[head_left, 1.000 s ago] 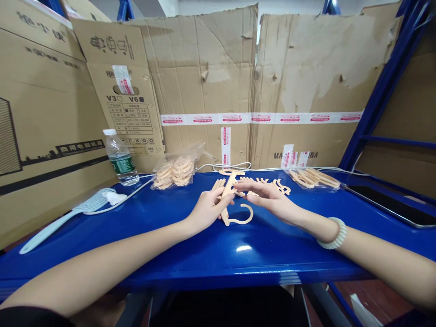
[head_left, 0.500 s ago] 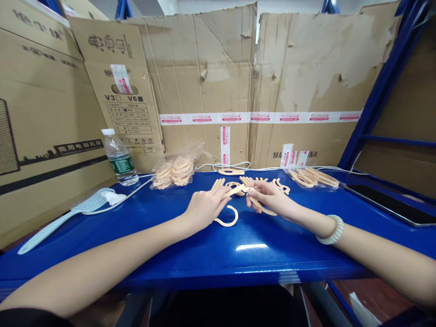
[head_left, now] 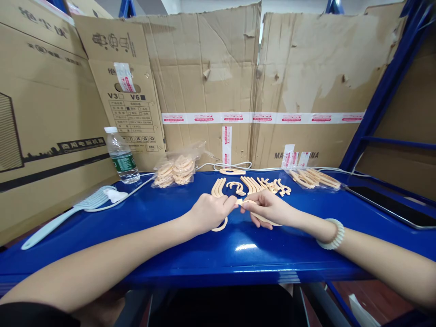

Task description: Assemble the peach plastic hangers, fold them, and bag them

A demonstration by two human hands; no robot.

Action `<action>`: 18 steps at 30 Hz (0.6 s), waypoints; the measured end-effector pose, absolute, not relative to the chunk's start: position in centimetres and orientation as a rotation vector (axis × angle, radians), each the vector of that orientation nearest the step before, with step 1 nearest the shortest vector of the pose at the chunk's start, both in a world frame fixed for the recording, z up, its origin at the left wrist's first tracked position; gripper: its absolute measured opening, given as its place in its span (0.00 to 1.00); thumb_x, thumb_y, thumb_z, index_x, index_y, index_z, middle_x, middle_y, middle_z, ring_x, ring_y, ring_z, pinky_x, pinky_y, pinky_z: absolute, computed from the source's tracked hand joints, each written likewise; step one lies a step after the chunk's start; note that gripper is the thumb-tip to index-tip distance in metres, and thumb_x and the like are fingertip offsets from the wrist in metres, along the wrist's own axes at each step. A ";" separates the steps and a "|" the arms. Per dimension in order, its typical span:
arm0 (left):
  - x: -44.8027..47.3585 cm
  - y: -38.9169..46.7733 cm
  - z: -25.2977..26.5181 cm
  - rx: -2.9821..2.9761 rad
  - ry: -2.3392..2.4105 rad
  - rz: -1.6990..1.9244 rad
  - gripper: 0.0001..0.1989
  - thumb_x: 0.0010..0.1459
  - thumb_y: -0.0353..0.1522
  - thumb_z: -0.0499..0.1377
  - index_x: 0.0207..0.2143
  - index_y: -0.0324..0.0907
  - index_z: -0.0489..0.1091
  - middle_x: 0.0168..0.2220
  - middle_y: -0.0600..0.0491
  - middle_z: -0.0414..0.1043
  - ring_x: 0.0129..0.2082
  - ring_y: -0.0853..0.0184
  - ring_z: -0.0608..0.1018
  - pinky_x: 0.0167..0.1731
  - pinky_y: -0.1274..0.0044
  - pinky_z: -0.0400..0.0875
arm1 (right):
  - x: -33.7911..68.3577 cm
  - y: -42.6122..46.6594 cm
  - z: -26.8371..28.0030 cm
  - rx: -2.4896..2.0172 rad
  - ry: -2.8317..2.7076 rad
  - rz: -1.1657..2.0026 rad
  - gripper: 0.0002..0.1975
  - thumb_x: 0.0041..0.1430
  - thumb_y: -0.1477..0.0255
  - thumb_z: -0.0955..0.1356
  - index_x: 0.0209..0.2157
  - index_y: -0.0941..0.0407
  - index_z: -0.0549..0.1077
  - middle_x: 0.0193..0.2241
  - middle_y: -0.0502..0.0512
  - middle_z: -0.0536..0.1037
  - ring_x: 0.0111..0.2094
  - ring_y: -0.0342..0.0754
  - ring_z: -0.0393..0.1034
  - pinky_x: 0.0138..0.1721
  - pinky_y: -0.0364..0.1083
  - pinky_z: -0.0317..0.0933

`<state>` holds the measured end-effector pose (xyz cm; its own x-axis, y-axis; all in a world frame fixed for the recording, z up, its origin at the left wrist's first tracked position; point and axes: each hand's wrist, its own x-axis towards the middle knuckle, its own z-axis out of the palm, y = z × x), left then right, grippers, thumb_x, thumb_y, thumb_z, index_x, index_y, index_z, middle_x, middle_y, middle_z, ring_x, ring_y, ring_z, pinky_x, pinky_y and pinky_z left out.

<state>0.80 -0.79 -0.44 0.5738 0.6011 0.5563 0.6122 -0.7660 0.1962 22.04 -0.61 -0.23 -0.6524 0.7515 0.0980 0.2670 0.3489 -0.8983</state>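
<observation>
My left hand (head_left: 211, 211) is closed on a beige hanger arm (head_left: 240, 201), whose pale end shows past my fingertips. In my right hand (head_left: 270, 206) is a second, curved hanger arm (head_left: 267, 220), its lower part slanting out under the palm. The two pieces meet end to end between my fingertips; whether they are joined I cannot tell. A hanger hook (head_left: 223, 225) shows below my left hand, partly covered by it. Just beyond my hands lie several curved arms (head_left: 218, 187), loose hooks (head_left: 235, 187), another row of arms (head_left: 250, 185) and small curved parts (head_left: 281, 187).
Bagged beige parts (head_left: 179, 170) sit back left, beside a water bottle (head_left: 122, 156) and a light blue hairbrush (head_left: 81, 204). Another bag of arms (head_left: 315, 178) and a dark tablet-like device (head_left: 391, 205) lie right. A white cable (head_left: 265, 169) runs along the cardboard wall (head_left: 204, 77).
Both hands have come lower and nearer to me, with the pieces brought into line. The left hand now covers more of its arm and of the hook beneath.
</observation>
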 end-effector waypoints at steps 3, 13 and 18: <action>0.8 -1.1 -0.2 -2.763 -1.051 -1.002 0.11 0.59 0.36 0.56 0.26 0.42 0.70 0.20 0.52 0.66 0.17 0.70 0.64 0.23 0.80 0.54 | 22.1 -1.1 -0.1 -0.903 -2.213 1.015 0.16 0.63 0.60 0.61 0.31 0.58 0.68 0.15 0.46 0.71 0.10 0.37 0.58 0.12 0.37 0.50; 1.2 -0.8 -0.2 -2.790 -1.352 -1.060 0.11 0.62 0.34 0.51 0.27 0.43 0.68 0.19 0.55 0.64 0.19 0.67 0.69 0.25 0.78 0.57 | 22.9 -0.7 1.3 -0.787 -2.324 0.248 0.17 0.65 0.64 0.59 0.26 0.57 0.69 0.18 0.48 0.68 0.20 0.40 0.61 0.24 0.41 0.55; 0.9 -0.1 -0.2 -2.919 -1.546 -1.203 0.16 0.65 0.38 0.46 0.30 0.42 0.68 0.20 0.57 0.64 0.22 0.67 0.70 0.25 0.78 0.59 | 27.1 3.3 3.4 -0.859 -2.190 0.037 0.13 0.60 0.63 0.65 0.33 0.56 0.77 0.33 0.57 0.75 0.34 0.48 0.69 0.35 0.47 0.63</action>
<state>0.86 -0.10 -0.24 0.4006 0.8302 0.3877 0.5802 -0.5574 0.5939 27.12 3.32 3.41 -0.4774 0.5905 0.6506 0.5682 0.7723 -0.2840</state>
